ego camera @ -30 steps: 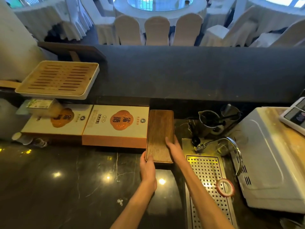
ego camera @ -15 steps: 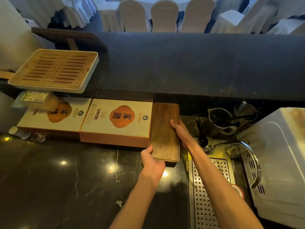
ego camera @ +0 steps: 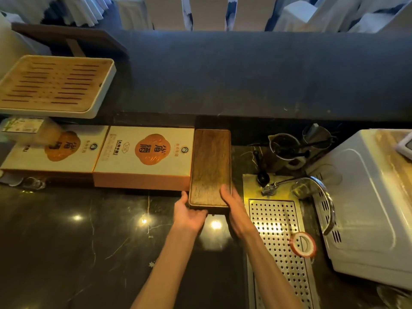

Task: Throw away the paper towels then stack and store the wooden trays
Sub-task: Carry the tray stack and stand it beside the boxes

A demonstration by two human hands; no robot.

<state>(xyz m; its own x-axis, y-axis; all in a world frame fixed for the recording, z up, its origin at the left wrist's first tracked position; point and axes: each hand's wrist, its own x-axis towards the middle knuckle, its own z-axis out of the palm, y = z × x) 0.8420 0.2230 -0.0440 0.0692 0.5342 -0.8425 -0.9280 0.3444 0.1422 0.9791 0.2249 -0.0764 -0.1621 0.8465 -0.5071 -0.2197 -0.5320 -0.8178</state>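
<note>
A long dark wooden tray [ego camera: 209, 166] lies lengthwise on the black marble counter, its left side against an orange-and-cream box [ego camera: 145, 157]. A darker edge shows under its near end, so it seems to sit on another tray. My left hand [ego camera: 189, 214] grips the near-left corner with its fingers curled under the edge. My right hand [ego camera: 231, 204] holds the near-right corner, fingers lying on the rim. No paper towels are in view.
A pale slatted tray with a white rim [ego camera: 55, 83] sits on the raised ledge at left, above a second box [ego camera: 53, 150]. To the right are a perforated metal drain [ego camera: 278, 241] with a tape roll [ego camera: 303, 244], a faucet [ego camera: 312, 181], glass pitchers [ego camera: 285, 146] and a white appliance [ego camera: 367, 197].
My right hand slid back from halfway along the tray's right edge to its near-right corner. The left hand stays at the near-left corner. The tray has barely moved.
</note>
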